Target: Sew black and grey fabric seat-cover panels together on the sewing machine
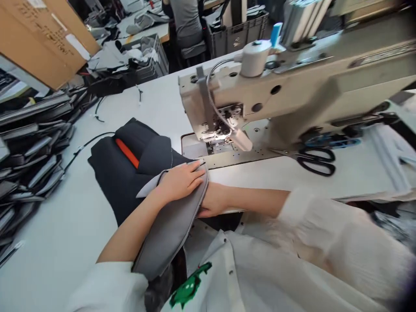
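Observation:
My left hand (180, 181) lies flat, fingers stretched out, on top of a grey padded fabric piece (169, 229) that runs from the table edge down to my lap. My right hand (212, 200) reaches under the same piece from the right; its fingers are hidden beneath the fabric. Just left of the grey piece sits a pile of black fabric (123, 173) with an orange strip (127, 152). The sewing machine (292, 86) stands behind my hands, its lit needle area (216, 134) a short way beyond my left fingertips.
Black scissors (316, 161) lie on the table under the machine arm. Stacks of dark flat pieces (32, 147) fill the left side. A cardboard box (45, 39) sits at the top left. Another person (186, 21) and grey crates (237, 34) are at the back.

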A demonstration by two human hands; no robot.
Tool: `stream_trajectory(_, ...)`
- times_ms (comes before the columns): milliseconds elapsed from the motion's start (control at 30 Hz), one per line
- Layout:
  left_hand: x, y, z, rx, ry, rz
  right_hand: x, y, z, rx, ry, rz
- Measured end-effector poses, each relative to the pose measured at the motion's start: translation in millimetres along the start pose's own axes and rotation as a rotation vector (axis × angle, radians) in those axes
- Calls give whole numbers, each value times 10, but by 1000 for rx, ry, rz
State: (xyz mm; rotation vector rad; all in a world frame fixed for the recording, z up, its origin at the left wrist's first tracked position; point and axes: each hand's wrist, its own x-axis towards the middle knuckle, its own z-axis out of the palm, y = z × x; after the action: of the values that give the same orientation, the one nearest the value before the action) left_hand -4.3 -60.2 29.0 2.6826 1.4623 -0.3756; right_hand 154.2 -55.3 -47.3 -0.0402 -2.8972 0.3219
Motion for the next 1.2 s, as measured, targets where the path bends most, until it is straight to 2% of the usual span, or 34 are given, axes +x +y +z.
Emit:
stream_trajectory(100, 3, 26, 38, -68, -42, -66, -377, 193, -122, -30, 56, -104)
stream_trajectory(167, 25, 56, 38, -77, -60, -110, -538, 330, -209, -102, 179, 8)
stream_trajectory(233, 78, 95, 24, -65, -67, -139, -592, 459, -261, -158, 251, 210)
stream_trajectory(300, 159, 132, 2, -42, -49, -162, -561, 569, -273, -178, 231, 335)
stream_trajectory(467, 451, 130, -38, 4, 48, -189, -463, 734, -301, -198, 139, 455)
stream_trajectory(633, 676, -14, -42, -13, 76, -115, -504, 790, -369, -194, 57, 581)
stream_trajectory(867, 727, -116, -29, -13, 117, -56, -489, 790, -341, -159, 5, 671)
stream_trajectory(1200, 716, -159, 16, -51, 192, -54, -464, 752, -290, -255, 97, 672)
